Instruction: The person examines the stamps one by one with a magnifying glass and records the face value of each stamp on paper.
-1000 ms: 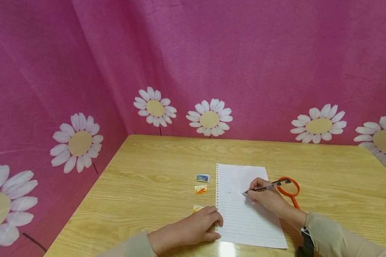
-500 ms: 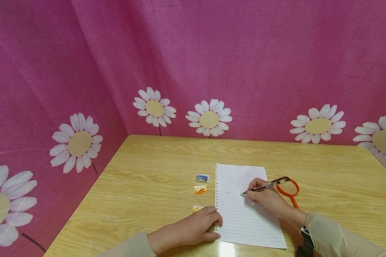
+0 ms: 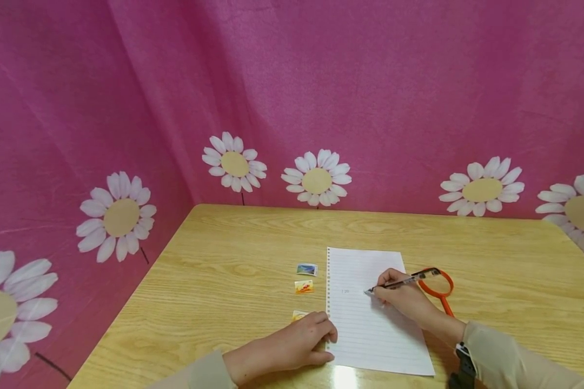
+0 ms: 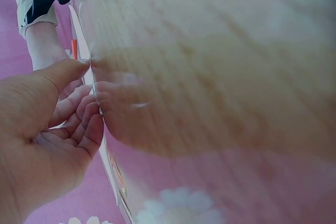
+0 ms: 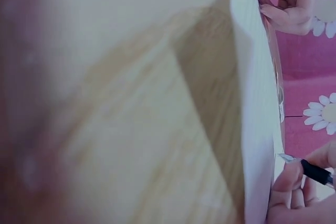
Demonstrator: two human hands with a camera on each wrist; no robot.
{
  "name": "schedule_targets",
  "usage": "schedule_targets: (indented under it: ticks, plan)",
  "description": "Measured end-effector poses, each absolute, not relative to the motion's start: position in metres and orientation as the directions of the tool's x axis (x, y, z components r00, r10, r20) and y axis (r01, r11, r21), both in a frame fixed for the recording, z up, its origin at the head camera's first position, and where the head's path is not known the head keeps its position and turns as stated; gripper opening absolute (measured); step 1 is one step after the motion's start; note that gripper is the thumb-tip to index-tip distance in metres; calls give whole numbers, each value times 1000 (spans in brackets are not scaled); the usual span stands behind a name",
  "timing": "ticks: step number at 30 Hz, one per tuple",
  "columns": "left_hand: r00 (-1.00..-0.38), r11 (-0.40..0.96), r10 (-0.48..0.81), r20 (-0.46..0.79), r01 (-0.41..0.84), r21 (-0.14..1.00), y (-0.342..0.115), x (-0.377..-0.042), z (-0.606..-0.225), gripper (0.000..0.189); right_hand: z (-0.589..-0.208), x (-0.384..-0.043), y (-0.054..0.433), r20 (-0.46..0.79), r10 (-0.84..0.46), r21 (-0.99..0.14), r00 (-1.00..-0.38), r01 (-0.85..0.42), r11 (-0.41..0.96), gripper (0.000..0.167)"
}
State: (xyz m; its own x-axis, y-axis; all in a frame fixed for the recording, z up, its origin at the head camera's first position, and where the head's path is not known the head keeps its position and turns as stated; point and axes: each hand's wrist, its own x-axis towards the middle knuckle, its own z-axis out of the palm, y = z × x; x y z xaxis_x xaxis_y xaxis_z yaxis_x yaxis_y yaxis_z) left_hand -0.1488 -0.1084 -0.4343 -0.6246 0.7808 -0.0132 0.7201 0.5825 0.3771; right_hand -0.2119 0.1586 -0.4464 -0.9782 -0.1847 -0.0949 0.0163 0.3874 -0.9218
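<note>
A lined, hole-punched sheet of paper [image 3: 365,265] lies on the table, bearing a short handwritten mark [image 3: 345,292], too small to read surely. My right hand [image 3: 406,305] holds a pen [image 3: 411,279], its tip at the paper to the right of that mark. In the right wrist view the pen's dark grip [image 5: 315,171] shows between thumb and fingers. My left hand [image 3: 302,340] rests at the sheet's lower left edge, fingers loosely bent, fingertips touching down in the left wrist view. Two small stamp-like pictures, one blue [image 3: 307,269] and one yellow-orange [image 3: 304,287], lie left of the sheet.
A third, yellow picture piece [image 3: 298,315] is partly hidden behind the left hand. An orange-red magnifying glass [image 3: 446,306] lies right of the sheet, partly behind the right hand and pen. A pink flowered cloth [image 3: 370,108] hangs along the back and left of the wooden table [image 3: 224,270].
The pen's top end has tilted slightly while its tip stays near the same spot on the paper. The left hand holds still.
</note>
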Motion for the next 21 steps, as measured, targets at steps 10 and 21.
schedule_targets:
  ticks: [10,21]
  plan:
    - [-636,597,770,-40,698,395,-110,-148,-433,20,-445,-212,161,-91,-198,-919,-976,6,393,15]
    - [-640,603,767,-49,692,398,-108,-148,-433,21,-448,-214,163,-70,-229,-920,-971,-26,392,15]
